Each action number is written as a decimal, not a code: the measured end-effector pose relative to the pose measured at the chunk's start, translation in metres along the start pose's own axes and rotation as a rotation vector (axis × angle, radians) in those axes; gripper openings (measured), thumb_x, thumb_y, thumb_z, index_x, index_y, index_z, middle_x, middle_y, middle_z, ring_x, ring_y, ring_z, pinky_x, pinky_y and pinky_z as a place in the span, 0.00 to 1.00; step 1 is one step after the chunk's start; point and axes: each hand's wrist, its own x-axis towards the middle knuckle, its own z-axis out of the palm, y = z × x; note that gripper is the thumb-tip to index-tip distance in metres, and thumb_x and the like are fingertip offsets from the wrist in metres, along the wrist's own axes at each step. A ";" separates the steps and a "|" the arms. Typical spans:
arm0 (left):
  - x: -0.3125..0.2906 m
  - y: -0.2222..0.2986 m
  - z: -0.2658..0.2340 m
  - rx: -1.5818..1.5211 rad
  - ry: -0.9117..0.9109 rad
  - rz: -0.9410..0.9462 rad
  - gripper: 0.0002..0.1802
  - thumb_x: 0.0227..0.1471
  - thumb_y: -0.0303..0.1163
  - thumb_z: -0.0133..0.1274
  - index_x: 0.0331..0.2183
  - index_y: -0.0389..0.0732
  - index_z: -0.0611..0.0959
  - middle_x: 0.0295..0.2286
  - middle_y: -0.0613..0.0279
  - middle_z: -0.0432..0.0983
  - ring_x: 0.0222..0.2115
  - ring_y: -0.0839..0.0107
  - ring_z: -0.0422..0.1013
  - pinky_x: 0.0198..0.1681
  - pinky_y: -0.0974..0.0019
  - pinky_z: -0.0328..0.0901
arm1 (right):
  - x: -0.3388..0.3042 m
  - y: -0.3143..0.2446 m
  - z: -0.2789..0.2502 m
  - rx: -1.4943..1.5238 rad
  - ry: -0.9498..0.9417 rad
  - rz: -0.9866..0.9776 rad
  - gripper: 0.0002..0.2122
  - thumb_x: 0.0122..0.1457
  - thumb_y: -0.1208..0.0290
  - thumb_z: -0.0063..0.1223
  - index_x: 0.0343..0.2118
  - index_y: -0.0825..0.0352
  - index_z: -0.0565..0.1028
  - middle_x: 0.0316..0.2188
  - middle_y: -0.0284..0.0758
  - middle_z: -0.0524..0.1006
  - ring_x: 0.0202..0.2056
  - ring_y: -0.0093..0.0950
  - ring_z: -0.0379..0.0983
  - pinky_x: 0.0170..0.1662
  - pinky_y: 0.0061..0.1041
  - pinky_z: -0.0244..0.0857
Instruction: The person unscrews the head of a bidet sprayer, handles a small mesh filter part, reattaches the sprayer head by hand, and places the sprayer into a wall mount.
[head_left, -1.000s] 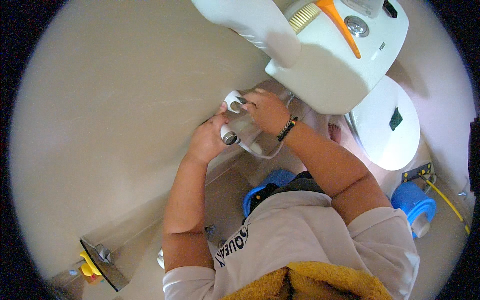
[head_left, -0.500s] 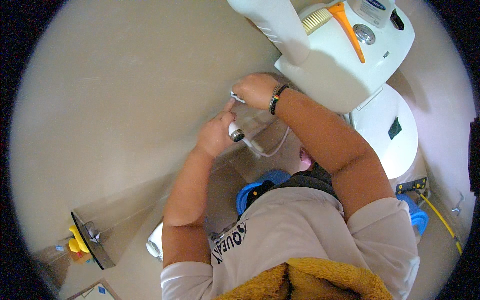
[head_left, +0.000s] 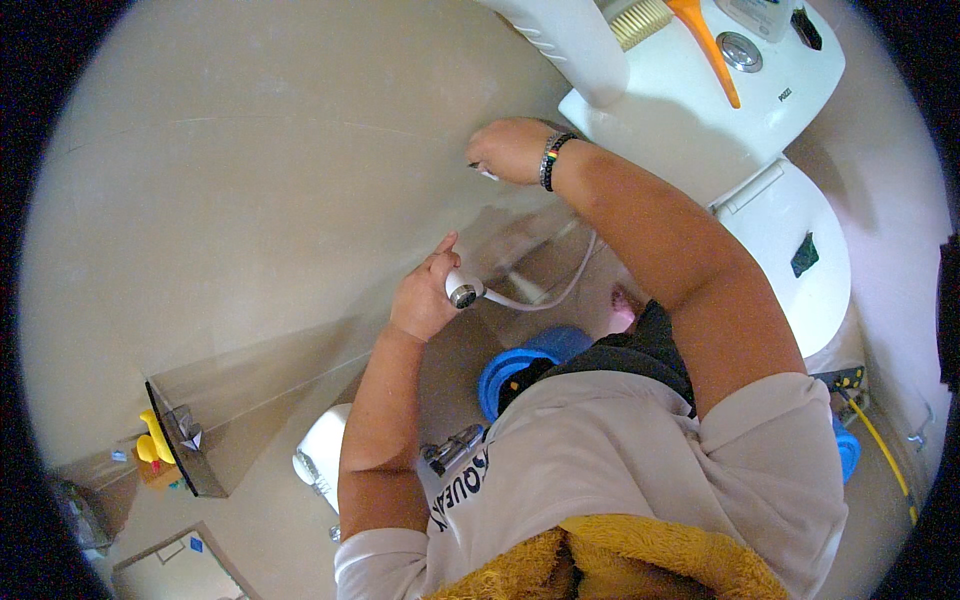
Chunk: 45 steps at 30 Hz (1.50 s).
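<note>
My left hand (head_left: 425, 298) is wrapped round a white handheld sprayer (head_left: 461, 286) with a silver end, its forefinger stretched along the wall. A white hose (head_left: 545, 303) curves away from the sprayer toward the right. Higher up, beside the toilet tank, my right hand (head_left: 515, 152) is closed close to the beige wall (head_left: 280, 200). A small white piece (head_left: 489, 176) shows under its fingers; its kind is hard to make out. A gap separates the two hands.
On the white toilet tank (head_left: 690, 140) lie a brush (head_left: 638, 25) and an orange-handled tool (head_left: 708, 50), near a bottle (head_left: 758, 15). A dark green pad (head_left: 804, 256) rests on the toilet lid (head_left: 810, 300). Below are a blue bucket (head_left: 500, 370) and a corner shelf (head_left: 180, 440).
My left hand and the sprayer have moved down, away from my right hand, widening the gap between them. My right hand stays near the wall beside the tank. The view has shifted slightly.
</note>
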 end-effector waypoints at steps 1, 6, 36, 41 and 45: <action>0.001 0.001 -0.002 0.007 0.004 -0.006 0.17 0.30 0.33 0.53 0.26 0.39 0.67 0.41 0.54 0.61 0.32 0.58 0.66 0.32 0.63 0.63 | 0.000 0.001 -0.003 -0.003 -0.030 0.010 0.05 0.43 0.70 0.42 0.21 0.65 0.69 0.23 0.38 0.69 0.28 0.37 0.66 0.31 0.33 0.59; 0.015 0.008 -0.003 0.024 0.020 0.040 0.18 0.30 0.34 0.53 0.27 0.39 0.67 0.41 0.54 0.61 0.32 0.58 0.66 0.33 0.63 0.62 | -0.003 0.013 -0.007 0.024 0.061 0.102 0.05 0.43 0.70 0.42 0.20 0.65 0.68 0.23 0.38 0.69 0.28 0.36 0.65 0.31 0.33 0.59; 0.033 0.017 0.006 0.053 -0.010 0.047 0.19 0.28 0.32 0.54 0.26 0.40 0.66 0.38 0.53 0.64 0.32 0.57 0.66 0.33 0.63 0.62 | -0.028 0.021 -0.020 0.131 0.082 0.269 0.06 0.41 0.70 0.41 0.21 0.65 0.68 0.22 0.40 0.69 0.27 0.38 0.66 0.32 0.35 0.58; 0.036 0.017 0.006 0.055 -0.003 0.080 0.19 0.28 0.32 0.54 0.27 0.39 0.66 0.38 0.53 0.64 0.32 0.57 0.66 0.33 0.63 0.62 | -0.023 0.020 -0.022 -0.017 -0.036 0.220 0.05 0.39 0.72 0.44 0.21 0.65 0.71 0.22 0.40 0.70 0.28 0.37 0.68 0.31 0.34 0.60; 0.039 0.019 0.000 0.059 -0.017 0.073 0.19 0.28 0.32 0.54 0.27 0.39 0.66 0.39 0.54 0.64 0.32 0.57 0.66 0.33 0.63 0.62 | -0.021 0.014 -0.033 -0.020 -0.099 0.265 0.06 0.39 0.72 0.44 0.22 0.64 0.72 0.22 0.41 0.71 0.28 0.36 0.68 0.31 0.33 0.61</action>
